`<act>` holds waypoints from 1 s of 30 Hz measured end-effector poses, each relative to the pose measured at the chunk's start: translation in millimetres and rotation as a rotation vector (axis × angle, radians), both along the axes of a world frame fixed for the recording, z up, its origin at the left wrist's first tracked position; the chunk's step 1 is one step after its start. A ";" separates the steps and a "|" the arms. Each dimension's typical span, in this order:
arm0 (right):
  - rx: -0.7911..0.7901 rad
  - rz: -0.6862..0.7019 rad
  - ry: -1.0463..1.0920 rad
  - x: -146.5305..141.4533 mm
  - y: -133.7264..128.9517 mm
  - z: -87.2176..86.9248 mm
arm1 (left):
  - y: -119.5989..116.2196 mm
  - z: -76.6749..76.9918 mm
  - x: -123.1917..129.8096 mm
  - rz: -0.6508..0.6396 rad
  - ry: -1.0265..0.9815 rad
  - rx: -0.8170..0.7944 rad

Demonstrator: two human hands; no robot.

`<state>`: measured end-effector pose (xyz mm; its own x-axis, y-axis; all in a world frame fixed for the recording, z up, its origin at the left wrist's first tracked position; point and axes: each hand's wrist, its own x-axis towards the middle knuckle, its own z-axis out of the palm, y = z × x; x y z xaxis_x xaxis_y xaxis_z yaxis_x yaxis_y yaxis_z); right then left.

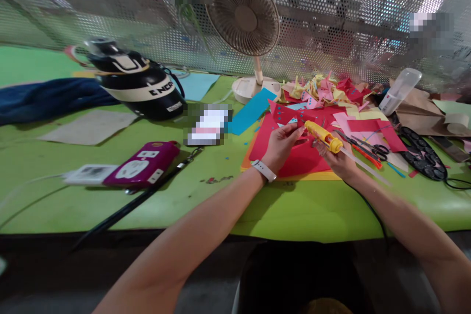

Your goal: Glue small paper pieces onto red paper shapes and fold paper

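Observation:
My right hand point(333, 154) is wrapped round a yellow hot glue gun point(322, 136), with a long clear glue stick point(366, 166) sticking out of its back end and a black cord running down from it. The gun's front end points toward my left hand point(281, 144), whose fingertips are pinched together close by. What they pinch is too small to make out; light blue and red paper bits are near it. Under both hands lie red paper sheets point(263, 140) over a yellow-orange sheet point(248, 159). A white band is on my left wrist.
A heap of cut paper scraps point(324, 89) lies behind my hands. To the right are scissors point(371, 147), an orange-handled tool point(368, 157), a black power strip point(421, 152) and a clear bottle point(401, 91). Leftward stand a fan point(243, 14), a phone point(209, 126), a purple socket block point(142, 164) and a black jug point(143, 88).

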<state>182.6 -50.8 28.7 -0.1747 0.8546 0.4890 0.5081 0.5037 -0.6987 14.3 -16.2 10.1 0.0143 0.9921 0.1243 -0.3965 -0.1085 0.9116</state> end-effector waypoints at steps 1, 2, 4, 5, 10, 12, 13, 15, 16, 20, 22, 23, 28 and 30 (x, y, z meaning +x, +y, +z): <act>0.000 0.003 0.000 0.1 0.1 -0.1 | -0.3 0.3 0.0 0.000 -0.004 0.000; 0.001 0.006 0.000 0.1 0.2 -0.1 | -0.7 0.6 0.1 0.000 -0.007 0.000; -0.001 0.006 0.002 0.1 0.5 0.0 | -1.2 1.0 0.0 0.001 -0.006 -0.002; -0.003 0.004 0.004 0.1 0.6 0.1 | -1.4 1.0 0.0 0.003 -0.004 -0.002; -0.009 -0.001 0.006 -0.2 0.8 0.0 | -1.2 0.6 -0.1 0.005 0.009 0.008; -0.006 0.005 0.005 -0.3 0.6 0.0 | -1.2 0.7 0.0 0.006 0.010 0.007; -0.005 0.006 0.004 -0.5 0.6 0.2 | -1.3 0.9 0.1 0.008 0.010 0.006; -0.001 0.007 0.005 -1.0 0.6 0.7 | -1.6 1.2 0.3 0.011 0.011 0.003; 0.003 0.008 0.005 -1.2 0.7 0.9 | -1.7 1.2 0.4 0.012 0.012 0.004; 0.019 0.004 0.012 -1.5 1.7 0.5 | -2.1 1.3 0.5 0.010 0.012 0.017; 0.018 0.003 0.010 -1.2 2.1 -0.4 | -2.1 1.1 0.3 0.009 0.008 0.018; 0.013 0.005 0.008 -1.0 2.2 -1.0 | -2.0 1.0 0.2 0.009 0.009 0.018; 0.016 0.003 0.011 -0.5 2.8 -3.1 | -1.4 0.2 -0.2 0.001 0.014 0.028; 0.028 -0.004 0.005 -0.6 2.9 -3.4 | -1.5 -0.1 -0.2 -0.003 0.015 0.033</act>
